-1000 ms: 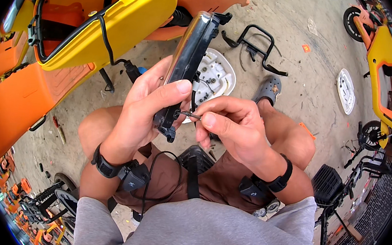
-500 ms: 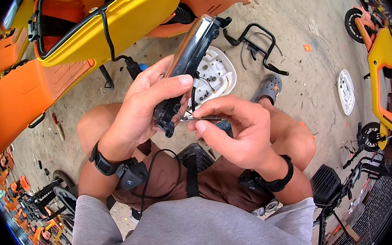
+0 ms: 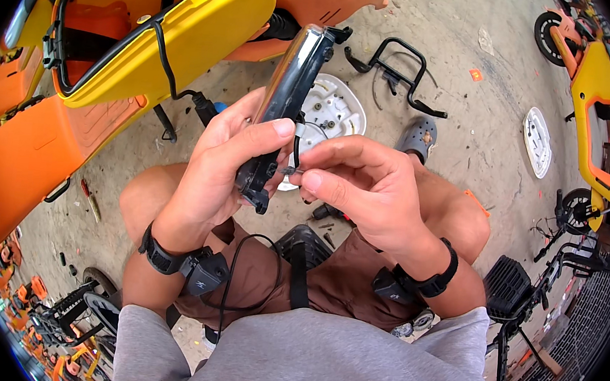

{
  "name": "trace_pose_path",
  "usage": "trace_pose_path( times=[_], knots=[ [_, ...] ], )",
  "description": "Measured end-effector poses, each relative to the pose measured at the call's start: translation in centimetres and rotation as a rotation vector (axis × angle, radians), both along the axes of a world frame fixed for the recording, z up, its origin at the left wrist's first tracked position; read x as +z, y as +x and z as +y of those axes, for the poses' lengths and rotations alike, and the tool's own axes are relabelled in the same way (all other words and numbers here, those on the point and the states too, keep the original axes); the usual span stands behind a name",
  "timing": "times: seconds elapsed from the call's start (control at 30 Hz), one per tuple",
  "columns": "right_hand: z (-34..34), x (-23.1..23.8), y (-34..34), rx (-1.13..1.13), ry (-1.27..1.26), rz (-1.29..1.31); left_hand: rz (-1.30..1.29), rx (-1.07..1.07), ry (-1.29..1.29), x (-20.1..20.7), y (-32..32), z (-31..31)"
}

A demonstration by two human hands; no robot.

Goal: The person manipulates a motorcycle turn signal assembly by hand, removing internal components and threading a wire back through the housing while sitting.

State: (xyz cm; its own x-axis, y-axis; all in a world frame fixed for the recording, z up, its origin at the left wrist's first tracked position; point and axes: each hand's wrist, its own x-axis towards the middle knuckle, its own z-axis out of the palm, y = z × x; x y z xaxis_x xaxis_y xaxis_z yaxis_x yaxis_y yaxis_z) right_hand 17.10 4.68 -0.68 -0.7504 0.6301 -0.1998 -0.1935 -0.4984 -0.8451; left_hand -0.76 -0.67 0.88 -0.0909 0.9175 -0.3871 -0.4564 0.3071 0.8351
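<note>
Tilted above the grey concrete floor (image 3: pixel 469 143), the long glossy black plastic housing (image 3: pixel 292 88) is wrapped by the left hand (image 3: pixel 220 147), apparently for steadiness, while the right hand (image 3: pixel 366 192), thumb and forefinger nearly together, pinches a thin dark piece (image 3: pixel 290 170).

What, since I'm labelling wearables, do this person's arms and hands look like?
The left hand and right hand wear no gloves. Each forearm has a black strap and dark box; the left box bears a small pale mark, and a black cable loops beside it. The short sleeves are grey.
</note>
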Motion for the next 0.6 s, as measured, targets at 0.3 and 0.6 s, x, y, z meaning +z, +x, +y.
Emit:
trace_pose_path(
  times=[0.3,0.6],
  knots=[
    [-0.3,-0.7,-0.1,-0.004,0.285,-0.103,0.015,0.022,0.007,-0.1,0.4,0.1],
    [-0.9,-1.4,-0.7,-0.17,0.54,-0.081,0.044,0.025,0.008,-0.2,0.7,0.1]
  ],
)
